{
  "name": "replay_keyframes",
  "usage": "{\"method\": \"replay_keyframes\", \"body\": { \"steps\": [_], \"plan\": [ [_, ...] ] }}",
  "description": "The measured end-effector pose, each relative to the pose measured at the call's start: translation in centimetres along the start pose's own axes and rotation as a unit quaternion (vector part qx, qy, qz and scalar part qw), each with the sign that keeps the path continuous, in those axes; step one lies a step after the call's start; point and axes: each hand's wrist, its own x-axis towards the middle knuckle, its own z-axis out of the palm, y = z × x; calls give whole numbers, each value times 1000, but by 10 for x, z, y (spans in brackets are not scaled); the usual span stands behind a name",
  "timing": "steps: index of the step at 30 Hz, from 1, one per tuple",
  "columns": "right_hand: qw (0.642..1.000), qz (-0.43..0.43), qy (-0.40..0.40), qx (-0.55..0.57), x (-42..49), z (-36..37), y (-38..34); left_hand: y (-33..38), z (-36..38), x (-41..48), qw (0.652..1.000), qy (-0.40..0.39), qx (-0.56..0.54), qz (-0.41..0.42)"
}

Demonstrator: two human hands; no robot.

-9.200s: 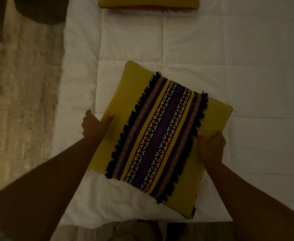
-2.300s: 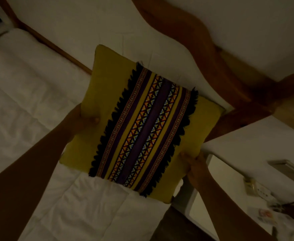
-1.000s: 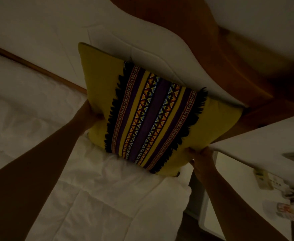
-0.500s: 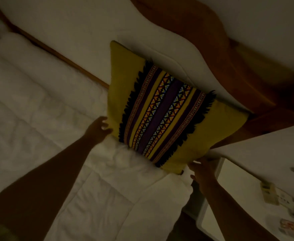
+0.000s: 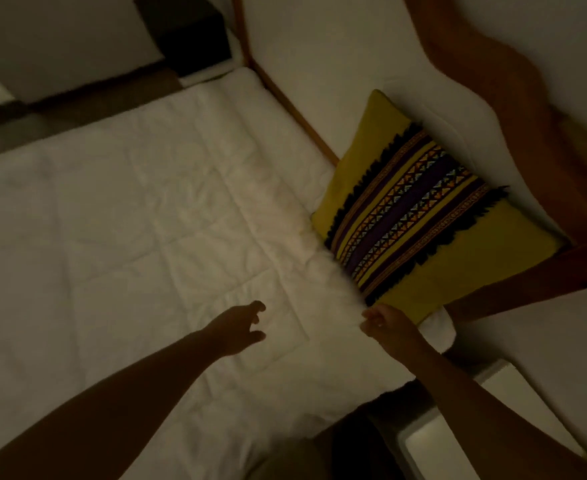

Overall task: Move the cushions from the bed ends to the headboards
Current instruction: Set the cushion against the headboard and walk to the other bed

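At far left, past the bed's edge, a dark square box [image 5: 184, 29] stands by the wall, and the white quilted duvet [image 5: 129, 220] spreads across the bed with no cushion lying on the part in view. Over it hovers the left hand [image 5: 236, 327], its fingers [image 5: 255, 308] loosely curled and a little apart, holding nothing. The right hand [image 5: 389, 323] hangs just beside the lower corner of the mustard-yellow square cushion with a purple woven band and black fringe [image 5: 413, 216]. Its fingers are curled, but I cannot tell whether they pinch the edge or hold nothing. The cushion stands tilted back against a white pillow [image 5: 423, 109] in front of the curved brown wooden headboard [image 5: 527, 133], its lower edge on the duvet. For this cushion the move looks done, at most short of letting go. The task speaks of several cushions and headboards, so others probably remain, though none shows here.
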Motion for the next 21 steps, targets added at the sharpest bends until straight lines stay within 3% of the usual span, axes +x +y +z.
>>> {"method": "replay_keyframes", "body": {
  "steps": [6, 11, 21],
  "plan": [
    [983, -120, -83, -112, -50, 40, -9, -13, 51, -139, 988, 107, -57, -92],
    [957, -195, -121, -178, -101, 87, -18, -27, 115, -244, 970, 136, -106, -170],
    [859, -309, -272, -306, -228, 276, -65, -113, 238, -423, 884, 215, -255, -327]
  ]
}}
